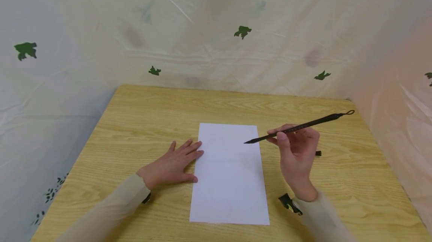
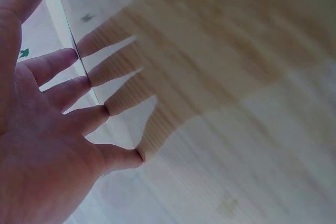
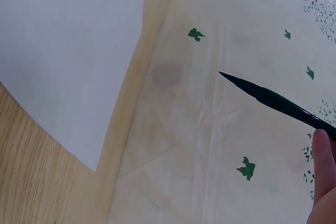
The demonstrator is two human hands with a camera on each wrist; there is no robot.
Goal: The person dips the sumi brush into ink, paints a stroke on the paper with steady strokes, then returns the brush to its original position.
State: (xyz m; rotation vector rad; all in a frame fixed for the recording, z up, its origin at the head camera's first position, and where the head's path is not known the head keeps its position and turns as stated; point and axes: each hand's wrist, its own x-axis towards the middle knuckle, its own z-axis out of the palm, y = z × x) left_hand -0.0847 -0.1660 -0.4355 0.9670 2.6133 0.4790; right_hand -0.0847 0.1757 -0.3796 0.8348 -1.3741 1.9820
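Note:
A white sheet of paper (image 1: 229, 182) lies on the wooden table. My left hand (image 1: 172, 165) rests flat with spread fingers, its fingertips touching the sheet's left edge; the left wrist view shows this hand (image 2: 58, 124) from the palm side, fingertips down on the surface. In my right hand (image 1: 298, 155) I hold a dark writing brush (image 1: 310, 123) between thumb and fingers, above the sheet's right edge. The brush's pointed black tip aims left over the paper, and its looped end points up to the right. In the right wrist view the brush (image 3: 283, 103) appears apart from the paper (image 3: 68, 56).
The wood-grained table (image 1: 152, 122) extends around the sheet. A pale curtain (image 1: 195, 47) with green bird prints hangs behind the table and along its sides. A small black object (image 1: 318, 154) shows just behind my right hand. Dark straps sit at both wrists.

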